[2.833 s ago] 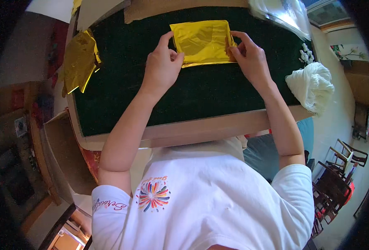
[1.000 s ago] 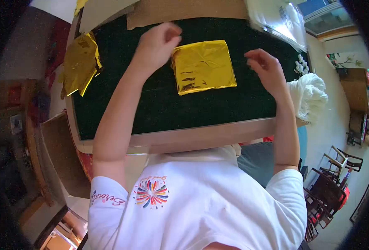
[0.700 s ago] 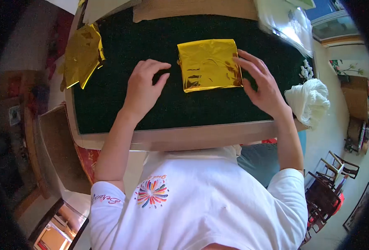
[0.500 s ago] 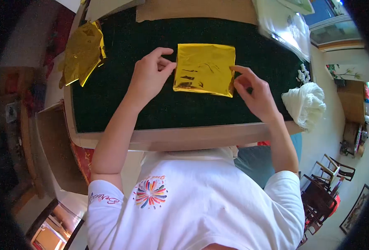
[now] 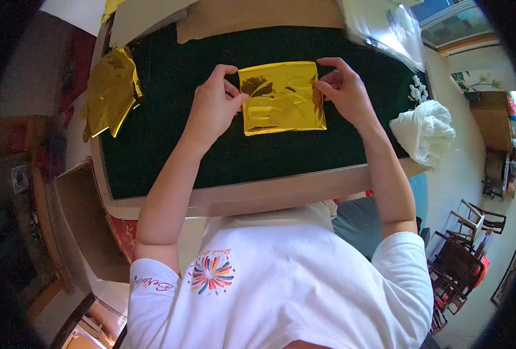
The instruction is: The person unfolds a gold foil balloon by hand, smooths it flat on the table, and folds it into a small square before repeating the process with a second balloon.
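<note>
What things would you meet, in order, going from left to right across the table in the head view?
crumpled gold foil → left hand → folded gold sheet → right hand → white cloth bundle

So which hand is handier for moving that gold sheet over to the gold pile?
Likely the left. The left hand grips the gold sheet at its left edge, nearer the gold pile; the right hand would have to cross over.
</note>
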Demonstrator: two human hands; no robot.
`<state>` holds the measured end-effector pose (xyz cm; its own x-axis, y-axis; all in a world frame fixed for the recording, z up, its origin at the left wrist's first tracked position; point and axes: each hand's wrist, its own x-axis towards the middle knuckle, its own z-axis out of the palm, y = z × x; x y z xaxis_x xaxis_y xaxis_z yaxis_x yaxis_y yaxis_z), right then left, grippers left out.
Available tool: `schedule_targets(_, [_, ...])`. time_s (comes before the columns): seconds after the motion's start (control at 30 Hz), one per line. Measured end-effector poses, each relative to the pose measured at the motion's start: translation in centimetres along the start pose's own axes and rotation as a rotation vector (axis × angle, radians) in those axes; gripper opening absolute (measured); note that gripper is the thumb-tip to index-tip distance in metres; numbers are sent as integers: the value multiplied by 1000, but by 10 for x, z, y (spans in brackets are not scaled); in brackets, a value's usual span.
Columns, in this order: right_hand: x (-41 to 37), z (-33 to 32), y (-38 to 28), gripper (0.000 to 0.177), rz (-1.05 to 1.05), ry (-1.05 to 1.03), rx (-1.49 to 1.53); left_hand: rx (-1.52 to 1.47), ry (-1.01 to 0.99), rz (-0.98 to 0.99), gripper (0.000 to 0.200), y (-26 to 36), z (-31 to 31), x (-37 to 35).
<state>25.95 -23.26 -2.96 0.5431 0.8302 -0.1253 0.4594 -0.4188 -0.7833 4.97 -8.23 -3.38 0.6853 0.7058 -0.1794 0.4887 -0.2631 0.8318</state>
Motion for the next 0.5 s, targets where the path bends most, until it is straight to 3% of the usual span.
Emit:
schedule_targets(0.07, [-1, 2, -1, 34, -3, 17, 52, 28, 21, 40, 46, 3, 0, -3])
schedule_targets(0.17, [-5, -7, 12, 28, -46, 99, 29, 106, -15, -67, 41, 20, -4, -9])
schedule_targets(0.23, [-12, -18, 17, 18, -55, 157, -3, 501, 251, 301, 40, 19, -3, -8])
schedule_targets(0.27, [-18, -21, 15, 18, -48, 160, -3, 500, 244, 303, 40, 21, 1, -4])
schedule_targets(0.33, [-28, -24, 12, 16, 91, -38, 2, 623, 207, 676, 39, 32, 16, 10])
schedule_targets(0.5, [-41, -23, 13, 20, -45, -24, -26, 833, 22, 736, 60, 30, 64, 16])
